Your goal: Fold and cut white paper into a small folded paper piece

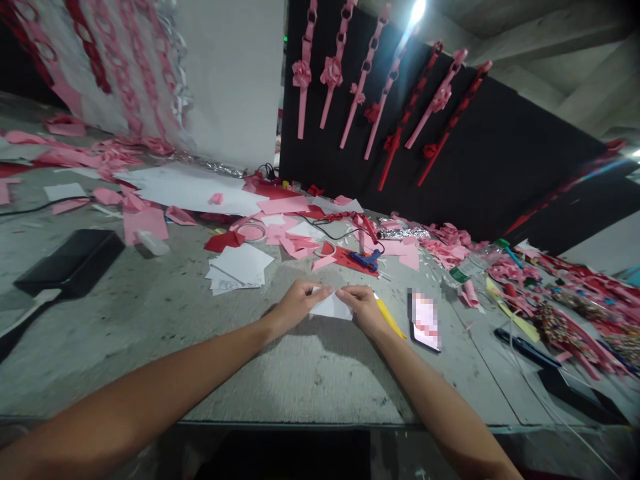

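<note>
A small piece of white paper [331, 308] is held up between my two hands, just over the grey table. My left hand [299, 301] pinches its upper left part between thumb and fingers. On the other side, my right hand [361, 304] grips the upper right part the same way. The thumbs nearly meet at the top of the paper. Close beside my right hand lies a yellow-handled tool [389, 316], partly hidden by the hand. A loose stack of white paper pieces [239, 268] rests to the left of my left hand.
A phone [425, 321] lies right of my hands, and a black power bank [73, 262] with a cable sits far left. Behind are a blue glue gun [365, 260], pink paper scraps [285, 205] and a plastic bottle [473, 265]. Paper chains [367, 67] hang on the black panel.
</note>
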`<state>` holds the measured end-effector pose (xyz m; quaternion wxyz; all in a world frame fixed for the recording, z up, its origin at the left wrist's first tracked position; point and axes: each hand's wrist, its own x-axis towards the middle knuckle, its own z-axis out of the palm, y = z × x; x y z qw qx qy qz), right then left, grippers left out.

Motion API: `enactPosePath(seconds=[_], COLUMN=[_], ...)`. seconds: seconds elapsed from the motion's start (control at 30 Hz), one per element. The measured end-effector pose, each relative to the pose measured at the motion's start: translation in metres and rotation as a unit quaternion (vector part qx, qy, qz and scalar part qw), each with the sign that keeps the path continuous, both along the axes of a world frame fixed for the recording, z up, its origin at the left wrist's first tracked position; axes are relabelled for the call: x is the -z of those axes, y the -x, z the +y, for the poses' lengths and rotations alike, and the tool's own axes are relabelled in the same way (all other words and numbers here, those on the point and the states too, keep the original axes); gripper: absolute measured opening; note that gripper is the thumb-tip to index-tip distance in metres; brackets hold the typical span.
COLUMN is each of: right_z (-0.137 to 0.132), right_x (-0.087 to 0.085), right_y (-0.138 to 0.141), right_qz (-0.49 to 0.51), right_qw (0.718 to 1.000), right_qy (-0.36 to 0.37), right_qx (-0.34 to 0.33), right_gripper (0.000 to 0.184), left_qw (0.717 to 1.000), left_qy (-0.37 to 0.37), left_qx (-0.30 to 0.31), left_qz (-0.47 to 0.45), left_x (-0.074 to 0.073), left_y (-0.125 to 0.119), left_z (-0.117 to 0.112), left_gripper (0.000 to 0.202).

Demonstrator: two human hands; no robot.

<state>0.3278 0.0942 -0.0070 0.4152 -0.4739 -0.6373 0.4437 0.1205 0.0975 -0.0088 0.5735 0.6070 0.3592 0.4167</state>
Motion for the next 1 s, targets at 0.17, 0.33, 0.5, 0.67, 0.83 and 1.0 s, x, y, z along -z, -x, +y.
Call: enactPosePath(seconds=[0.17,0.33,0.5,0.67,0.83,1.0], right_z=[0.0006,-0.0009,-0.0008,0.0041,0.0047,0.0034], right_x=[0.0000,-0.0033,-0.0033,0.0024,0.0038,0.0031], right_y=[-0.0013,-0.0015,0.0006,0.0000,-0.0012,0.0003], right_qz=[-0.010,-0.016,0.003,0.055,0.090,0.102], right_qw=[1.000,1.000,1.000,0.998,0.995,0.994], right_qy=[-0.005,0.000,0.001,0.012,0.028,0.039], right_qx=[-0.010,-0.020,-0.004,0.027,0.032,0.023], right_gripper=[0.053,0.056,0.052,0.053,0.052,0.053], left_qw=[1.000,0.999,0.998,0.996,0.997,0.998], left_qy=[-0.013,-0.034,-0.040,-0.033,-0.024,-0.016], left_qx=[0.005,-0.011,-0.036,-0.086,-0.073,-0.054], left_qz=[0.006,0.010,0.009,-0.006,-0.014,-0.012], left_x=[0.0009,0.0036,0.0041,0.0024,0.0033,0.0051], left_y=[0.0010,0.0005,0.0006,0.0039,0.0041,0.0036], left_z=[-0.0002,-0.0010,-0.0002,0.0038,0.0048,0.0039], left_gripper=[0.060,0.056,0.058,0.058,0.058,0.059])
